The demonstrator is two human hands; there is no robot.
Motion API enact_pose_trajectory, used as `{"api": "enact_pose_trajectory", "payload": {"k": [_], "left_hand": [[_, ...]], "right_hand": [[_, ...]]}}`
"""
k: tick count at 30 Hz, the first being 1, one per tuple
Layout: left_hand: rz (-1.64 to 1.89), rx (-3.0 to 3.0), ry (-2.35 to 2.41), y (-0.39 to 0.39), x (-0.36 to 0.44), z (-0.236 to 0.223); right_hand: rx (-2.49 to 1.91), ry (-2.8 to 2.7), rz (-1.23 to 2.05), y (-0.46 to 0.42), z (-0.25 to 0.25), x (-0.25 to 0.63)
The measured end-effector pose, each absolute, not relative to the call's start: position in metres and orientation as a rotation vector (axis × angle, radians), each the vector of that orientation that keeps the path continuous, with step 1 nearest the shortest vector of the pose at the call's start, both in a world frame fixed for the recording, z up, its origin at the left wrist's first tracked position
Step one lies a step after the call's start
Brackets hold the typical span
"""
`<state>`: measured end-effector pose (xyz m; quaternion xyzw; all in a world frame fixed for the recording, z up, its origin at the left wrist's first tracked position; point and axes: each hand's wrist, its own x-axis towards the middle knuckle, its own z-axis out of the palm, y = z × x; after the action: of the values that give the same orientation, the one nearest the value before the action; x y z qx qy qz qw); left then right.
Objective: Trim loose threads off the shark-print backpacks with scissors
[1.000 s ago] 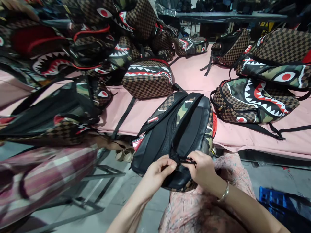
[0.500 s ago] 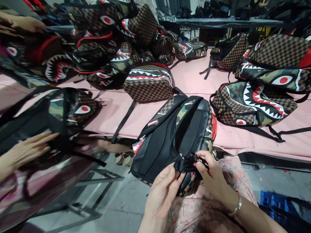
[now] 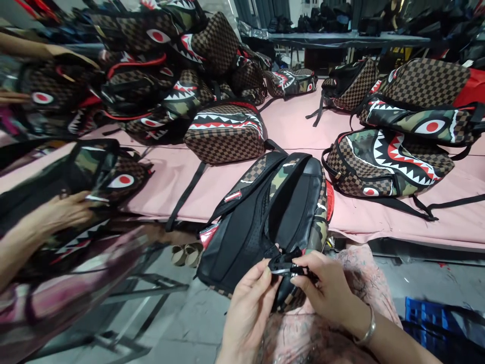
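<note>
A backpack (image 3: 242, 242) leans on the table edge and my lap, its black padded back toward me. Its shoulder straps have camouflage and checkered patches. Low on it, my left hand (image 3: 253, 296) pinches the end of a black strap (image 3: 273, 253). Close beside, my right hand (image 3: 322, 283) is closed with thumb and fingers on the same bunched black strap. A narrow shiny piece (image 3: 281, 271) shows between the fingertips of both hands; I cannot make out whether it is a buckle or a tool. The right fingers partly hide what they grip.
Checkered shark-mouth backpacks lie on the pink-covered table (image 3: 291, 121), including one backpack (image 3: 394, 162) to the right and a pile (image 3: 151, 76) at back left. At left, a co-worker's hand (image 3: 64, 212) rests on another backpack (image 3: 109, 172). A blue crate (image 3: 428, 323) stands on the floor.
My hands have shifted slightly, bringing the shiny piece into view between them. The co-worker's backpack at left has turned, showing its teeth print. At far left, another person's hands have moved a backpack.
</note>
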<state>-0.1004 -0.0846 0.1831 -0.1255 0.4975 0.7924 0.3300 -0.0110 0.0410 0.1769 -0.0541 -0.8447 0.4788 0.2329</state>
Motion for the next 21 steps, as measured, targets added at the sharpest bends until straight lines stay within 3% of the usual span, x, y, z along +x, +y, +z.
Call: {"api": "enact_pose_trajectory", "payload": {"k": [12, 21], "left_hand": [[2.038, -0.335, 1.251, -0.0879, -0.1012, 0.1828], [2.048, -0.377, 1.18, -0.0868, -0.1068, 0.1809]], "right_hand": [[-0.14, -2.364, 1.177, 0.0399, 0.1719, -0.013], [-0.274, -2.309, 1.341, 0.0422, 0.1746, -0.0212]]}}
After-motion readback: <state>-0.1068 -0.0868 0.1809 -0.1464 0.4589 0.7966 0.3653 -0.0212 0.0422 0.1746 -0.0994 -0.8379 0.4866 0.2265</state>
